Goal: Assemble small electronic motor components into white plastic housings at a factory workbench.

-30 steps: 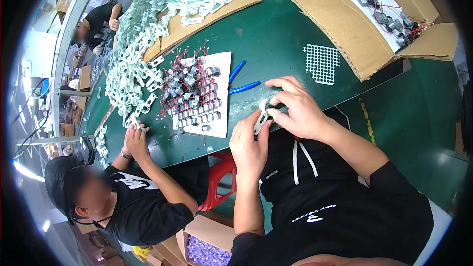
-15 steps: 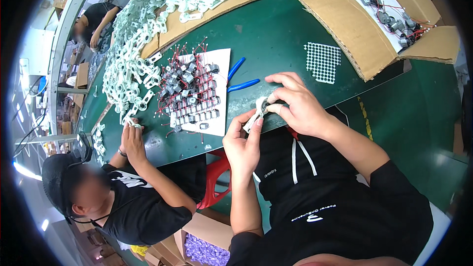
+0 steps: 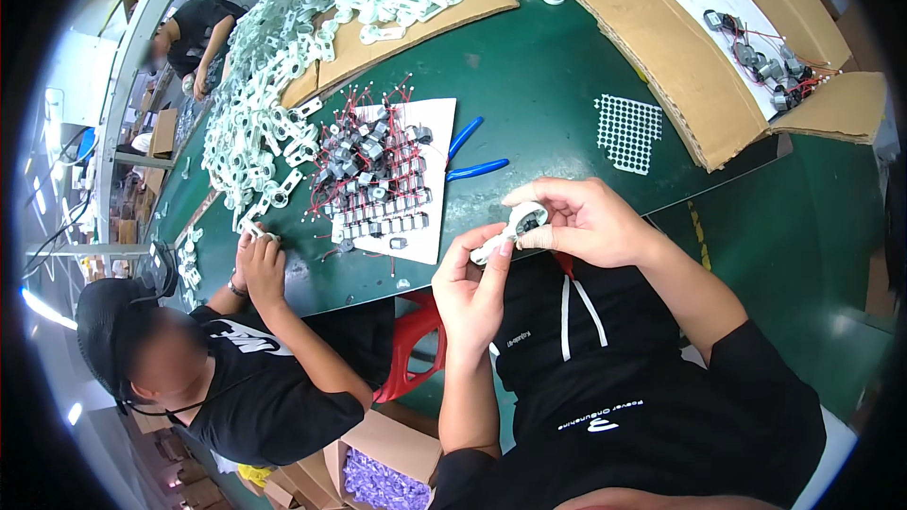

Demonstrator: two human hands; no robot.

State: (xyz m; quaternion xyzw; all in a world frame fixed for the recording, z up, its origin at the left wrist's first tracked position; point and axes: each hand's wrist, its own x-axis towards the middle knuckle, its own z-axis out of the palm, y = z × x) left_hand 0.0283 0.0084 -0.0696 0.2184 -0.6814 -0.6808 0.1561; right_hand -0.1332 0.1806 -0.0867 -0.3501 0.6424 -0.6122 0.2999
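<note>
Between my two hands, over the near edge of the green table, is a pale green plastic housing (image 3: 515,229) with a round ring head and a narrow handle. My left hand (image 3: 470,288) pinches the narrow end between thumb and fingers. Around the ring end, the thumb and fingers of my right hand (image 3: 593,222) are closed. Something dark sits inside the ring; its kind is too small to tell. Small grey motors (image 3: 364,156) with red wires lie left of my hands, partly heaped and partly in rows on a white board (image 3: 430,212).
Blue-handled pliers (image 3: 480,169) lie beside the board. A perforated white sheet (image 3: 628,134) is farther right, near an open carton (image 3: 661,66) with more motors. Many pale green housings (image 3: 274,104) are piled far left. A co-worker (image 3: 274,368) sits at my left, hands on the table.
The housing has turned so that its ring faces upward more openly. My right hand has shifted, its fingers now around the ring. The whole view has moved slightly.
</note>
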